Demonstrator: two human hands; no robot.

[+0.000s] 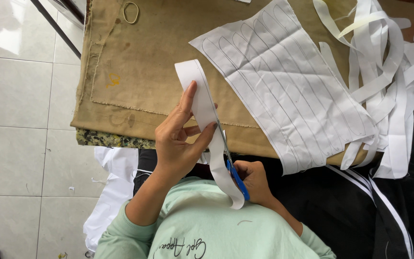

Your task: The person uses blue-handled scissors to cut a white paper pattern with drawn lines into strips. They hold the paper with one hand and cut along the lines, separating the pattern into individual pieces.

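The person's left hand [180, 139] pinches a long white paper strip [202, 103] between thumb and fingers, the forefinger laid flat up along it, so the strip stands up over the near edge of the table [120, 86]. The strip's lower end curls down past the wrist onto the pale green sleeve. The right hand [255, 180] is closed around the blue handles of a pair of scissors [231, 163], held low against the body; the blades run up along the strip's right edge, just under the left thumb.

The table is covered with worn tan cloth. On it, to the right of the strip, lies a creased white sheet [288, 86] printed with rows of long rounded outlines, its near corner hanging over the edge. Further right a loose heap of cut white strips [389, 62] spills off the table onto dark fabric with white stripes. A rubber band [131, 12] lies near the far edge. Pale floor tiles show at the left
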